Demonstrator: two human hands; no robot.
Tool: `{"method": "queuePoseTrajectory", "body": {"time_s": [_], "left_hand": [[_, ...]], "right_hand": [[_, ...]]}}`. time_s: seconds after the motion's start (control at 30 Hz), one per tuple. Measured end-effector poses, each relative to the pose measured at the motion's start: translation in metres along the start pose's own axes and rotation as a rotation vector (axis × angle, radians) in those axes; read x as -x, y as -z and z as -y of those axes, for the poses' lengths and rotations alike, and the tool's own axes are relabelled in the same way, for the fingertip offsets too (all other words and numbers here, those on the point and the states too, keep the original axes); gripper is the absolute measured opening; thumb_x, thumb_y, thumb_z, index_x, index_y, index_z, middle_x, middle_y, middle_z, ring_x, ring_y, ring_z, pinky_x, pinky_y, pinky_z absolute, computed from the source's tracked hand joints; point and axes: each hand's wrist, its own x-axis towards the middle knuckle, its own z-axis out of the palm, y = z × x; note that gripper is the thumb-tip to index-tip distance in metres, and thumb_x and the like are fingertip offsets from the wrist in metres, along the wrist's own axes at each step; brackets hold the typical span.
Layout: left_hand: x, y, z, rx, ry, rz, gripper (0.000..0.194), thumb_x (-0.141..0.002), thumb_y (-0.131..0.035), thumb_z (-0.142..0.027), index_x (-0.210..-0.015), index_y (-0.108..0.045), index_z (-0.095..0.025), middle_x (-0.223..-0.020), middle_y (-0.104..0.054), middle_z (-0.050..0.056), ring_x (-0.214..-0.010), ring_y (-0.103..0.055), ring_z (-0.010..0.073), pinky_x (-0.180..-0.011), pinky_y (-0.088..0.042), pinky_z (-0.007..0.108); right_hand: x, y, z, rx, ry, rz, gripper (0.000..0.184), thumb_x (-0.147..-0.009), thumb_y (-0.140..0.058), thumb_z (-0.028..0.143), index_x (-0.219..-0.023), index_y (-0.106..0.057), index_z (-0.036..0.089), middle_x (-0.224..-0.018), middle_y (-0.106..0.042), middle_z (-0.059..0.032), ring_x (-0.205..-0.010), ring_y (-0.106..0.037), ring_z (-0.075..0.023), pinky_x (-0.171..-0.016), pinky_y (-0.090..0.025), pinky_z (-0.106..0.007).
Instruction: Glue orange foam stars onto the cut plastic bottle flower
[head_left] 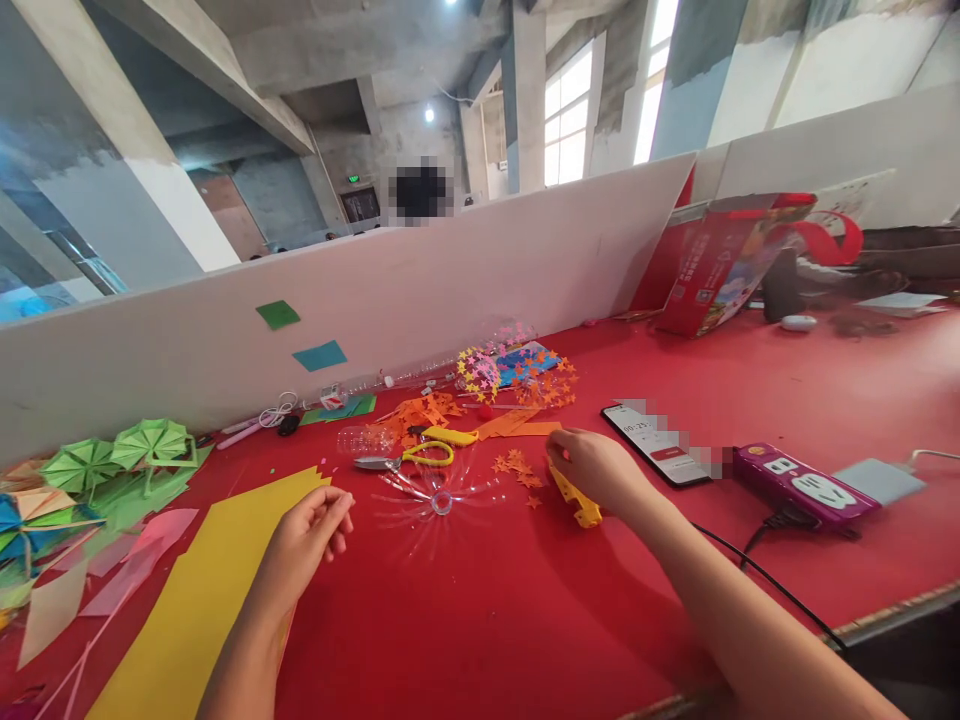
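Observation:
My left hand (311, 535) hovers over the right edge of yellow paper sheets (217, 560), fingers loosely bent and apart, nothing visible in them. My right hand (589, 465) curls over a yellow plastic tool (579, 503), shaped somewhat like a glue gun; my palm hides much of it. Between my hands lies a clear plastic bottle top cut into splayed strips (441, 503). Loose orange paper stars (517, 465) lie left of my right hand. Yellow-handled scissors (427, 455) and another yellow-handled tool (450, 436) rest behind the bottle top. Orange paper strips (525, 425) reach toward my right fingertips.
A star-covered plastic decoration (480, 375) stands by the white partition (450, 270). Folded green paper umbrellas (154, 445) and coloured paper lie left. To the right are a phone (652, 445), a purple power strip (806, 485) with a black cable, and a red box (720, 265).

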Motion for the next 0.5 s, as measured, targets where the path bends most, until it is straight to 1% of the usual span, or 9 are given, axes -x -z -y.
{"method": "queuePoseTrajectory", "body": {"time_s": [0.03, 0.1, 0.17, 0.2, 0.23, 0.3, 0.37, 0.43, 0.5], "left_hand": [[0.005, -0.002, -0.005, -0.011, -0.016, 0.036, 0.039, -0.077, -0.051, -0.058, -0.079, -0.052, -0.019, -0.065, -0.053, -0.003, -0.051, -0.050, 0.0108, -0.047, -0.037, 0.023], [0.017, -0.012, -0.017, -0.033, -0.040, 0.139, 0.036, -0.081, -0.048, -0.055, -0.081, -0.053, -0.020, -0.066, -0.054, -0.003, -0.053, -0.051, 0.0109, -0.049, -0.038, 0.023], [0.028, -0.030, -0.031, -0.062, -0.088, 0.250, 0.032, -0.084, -0.046, -0.051, -0.082, -0.053, -0.020, -0.067, -0.053, -0.003, -0.056, -0.051, 0.0110, -0.053, -0.040, 0.023], [0.032, -0.042, -0.038, -0.083, -0.129, 0.305, 0.029, -0.086, -0.045, -0.049, -0.082, -0.053, -0.021, -0.067, -0.053, -0.003, -0.057, -0.051, 0.0112, -0.055, -0.041, 0.023], [0.036, -0.055, -0.044, -0.111, -0.180, 0.357, 0.028, -0.087, -0.044, -0.046, -0.081, -0.054, -0.021, -0.068, -0.053, -0.003, -0.059, -0.051, 0.0116, -0.057, -0.041, 0.023], [0.043, -0.083, -0.055, -0.210, -0.300, 0.422, 0.024, -0.088, -0.044, -0.041, -0.079, -0.055, -0.021, -0.068, -0.054, -0.002, -0.063, -0.052, 0.0126, -0.060, -0.040, 0.023], [0.047, -0.109, -0.060, -0.324, -0.415, 0.452, 0.018, -0.089, -0.044, -0.033, -0.082, -0.057, -0.022, -0.078, -0.061, 0.000, -0.071, -0.056, 0.0140, -0.064, -0.040, 0.025], [0.050, -0.131, -0.060, -0.417, -0.497, 0.504, 0.016, -0.087, -0.045, -0.029, -0.082, -0.059, -0.022, -0.082, -0.063, 0.002, -0.072, -0.057, 0.0155, -0.064, -0.039, 0.026], [0.049, -0.148, -0.055, -0.453, -0.537, 0.545, 0.017, -0.087, -0.045, -0.026, -0.084, -0.061, -0.021, -0.086, -0.063, 0.003, -0.076, -0.059, 0.0170, -0.066, -0.040, 0.027]], "right_hand": [[0.007, 0.002, -0.010, 0.025, 0.017, 0.033, 0.021, -0.081, -0.046, 0.013, -0.085, -0.066, 0.017, -0.088, -0.068, -0.0103, -0.083, -0.062, -0.0223, -0.067, -0.039, -0.027], [0.023, 0.003, -0.026, 0.057, 0.077, 0.094, 0.022, -0.075, -0.053, 0.011, -0.090, -0.067, 0.018, -0.099, -0.068, -0.0101, -0.097, -0.059, -0.0243, -0.077, -0.040, -0.029], [0.035, -0.001, -0.035, 0.076, 0.112, 0.133, 0.034, -0.070, -0.057, 0.008, -0.101, -0.065, 0.018, -0.112, -0.064, -0.0100, -0.104, -0.057, -0.0246, -0.083, -0.040, -0.030], [0.039, -0.005, -0.037, 0.087, 0.110, 0.132, 0.041, -0.069, -0.057, 0.007, -0.108, -0.062, 0.017, -0.118, -0.061, -0.0118, -0.107, -0.055, -0.0259, -0.086, -0.039, -0.032], [0.042, -0.009, -0.038, 0.100, 0.097, 0.121, 0.043, -0.069, -0.056, 0.006, -0.112, -0.060, 0.015, -0.123, -0.057, -0.0144, -0.109, -0.053, -0.0279, -0.087, -0.039, -0.034], [0.044, -0.016, -0.037, 0.116, 0.057, 0.097, 0.038, -0.071, -0.052, 0.004, -0.107, -0.062, 0.011, -0.119, -0.057, -0.0191, -0.105, -0.054, -0.0310, -0.084, -0.040, -0.037], [0.043, -0.022, -0.036, 0.104, 0.028, 0.074, 0.029, -0.072, -0.048, 0.002, -0.094, -0.065, 0.009, -0.105, -0.060, -0.0207, -0.097, -0.056, -0.0310, -0.079, -0.041, -0.037], [0.041, -0.022, -0.035, 0.056, 0.037, 0.052, 0.026, -0.069, -0.049, 0.002, -0.089, -0.065, 0.010, -0.098, -0.060, -0.0181, -0.091, -0.058, -0.0279, -0.076, -0.041, -0.034], [0.036, -0.019, -0.033, -0.025, 0.073, 0.014, 0.031, -0.066, -0.052, 0.004, -0.094, -0.063, 0.012, -0.102, -0.058, -0.0137, -0.089, -0.058, -0.0233, -0.076, -0.041, -0.030]]}}
